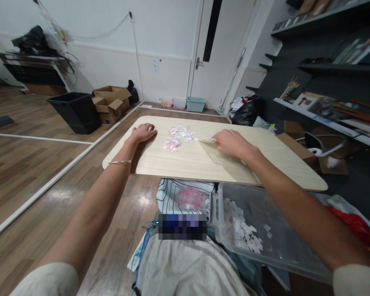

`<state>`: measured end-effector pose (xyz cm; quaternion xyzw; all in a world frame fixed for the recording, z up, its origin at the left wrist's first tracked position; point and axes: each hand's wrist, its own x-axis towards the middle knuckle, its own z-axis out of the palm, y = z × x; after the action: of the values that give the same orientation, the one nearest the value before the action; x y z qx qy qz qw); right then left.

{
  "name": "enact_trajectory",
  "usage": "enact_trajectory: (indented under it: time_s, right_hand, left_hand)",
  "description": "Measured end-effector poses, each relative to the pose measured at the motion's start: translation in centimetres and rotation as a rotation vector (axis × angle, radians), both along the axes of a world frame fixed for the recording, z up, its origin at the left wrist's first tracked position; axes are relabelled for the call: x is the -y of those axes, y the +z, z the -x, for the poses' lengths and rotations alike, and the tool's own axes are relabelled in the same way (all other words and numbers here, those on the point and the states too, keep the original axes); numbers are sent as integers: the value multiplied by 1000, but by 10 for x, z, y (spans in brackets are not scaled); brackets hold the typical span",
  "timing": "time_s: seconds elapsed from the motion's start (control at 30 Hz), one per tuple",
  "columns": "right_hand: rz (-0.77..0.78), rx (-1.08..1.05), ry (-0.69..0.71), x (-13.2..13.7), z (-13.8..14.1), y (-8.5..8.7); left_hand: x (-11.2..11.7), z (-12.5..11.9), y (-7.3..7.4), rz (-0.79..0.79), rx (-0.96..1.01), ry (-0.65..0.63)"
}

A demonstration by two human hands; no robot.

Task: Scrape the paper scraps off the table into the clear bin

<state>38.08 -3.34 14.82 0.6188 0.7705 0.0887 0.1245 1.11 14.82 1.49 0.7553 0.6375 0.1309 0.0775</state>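
Note:
My left hand (144, 132) rests on the left part of the pale wooden table (160, 164), fingers loosely bent and apart, with nothing visible in them. Between my hands lies a loose spread of small white and pink paper-like pieces (172, 144). My right hand (231, 143) pinches a thin, pale, flat sheet with slots (207, 140). It is tilted just above the tabletop, its left tip near the small pieces, and casts a slotted shadow.
Below the table's near edge, a clear plastic bin (283, 222) holds white cut pieces. Beside it, a striped cloth (166, 195) carries pinkish scraps in my lap. A black bin (75, 113) and cardboard boxes (112, 105) stand at left; dark shelves (320, 65) line the right.

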Motion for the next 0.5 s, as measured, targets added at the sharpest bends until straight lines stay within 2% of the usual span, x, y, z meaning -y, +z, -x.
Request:
enact_trajectory:
  time_s: [0.1,0.2,0.33,0.5]
  right_hand:
    - [-2,-21,8,-22,-2,4]
    - [15,-15,58,-30,-1,8]
    - [57,-24,132,-25,-9,4]
    - [102,-125,155,-7,-41,-2]
  left_hand:
    - [0,0,1,0,-2,-1]
    - [0,0,2,0,5,-3]
    - [2,0,3,5,14,-10]
    - [4,-2,4,-2,21,-5]
